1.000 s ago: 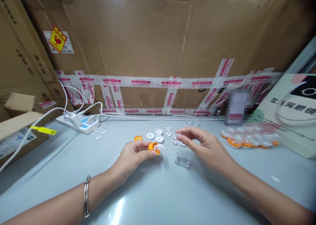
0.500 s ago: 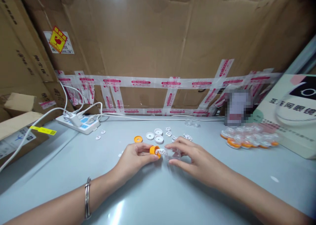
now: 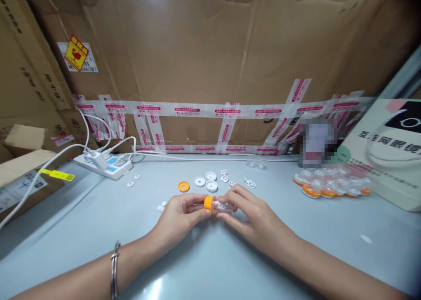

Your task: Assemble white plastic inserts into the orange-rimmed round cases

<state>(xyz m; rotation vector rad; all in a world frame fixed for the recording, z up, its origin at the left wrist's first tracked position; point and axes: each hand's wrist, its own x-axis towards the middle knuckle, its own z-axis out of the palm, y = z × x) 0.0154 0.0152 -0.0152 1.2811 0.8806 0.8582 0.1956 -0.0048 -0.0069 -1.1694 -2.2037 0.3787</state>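
Observation:
My left hand point(image 3: 179, 214) pinches a small orange cap point(image 3: 208, 202) with a white insert. My right hand point(image 3: 250, 212) grips a clear plastic case point(image 3: 222, 206) and presses it against the cap, so the two pieces meet between my hands just above the grey table point(image 3: 210, 260). Behind them lie a loose orange ring point(image 3: 183, 186), white round discs point(image 3: 205, 181) and small white perforated inserts point(image 3: 250, 183).
A pile of finished clear and orange pieces point(image 3: 332, 184) sits at the right, beside a printed box point(image 3: 388, 151). A white power strip point(image 3: 105, 164) with cables lies at the back left. Taped cardboard point(image 3: 210, 63) walls the back, and cardboard boxes point(image 3: 23, 168) stand at the left.
My right hand left the white inserts, picked up the clear case from the table, and brought it onto the orange cap in my left hand.

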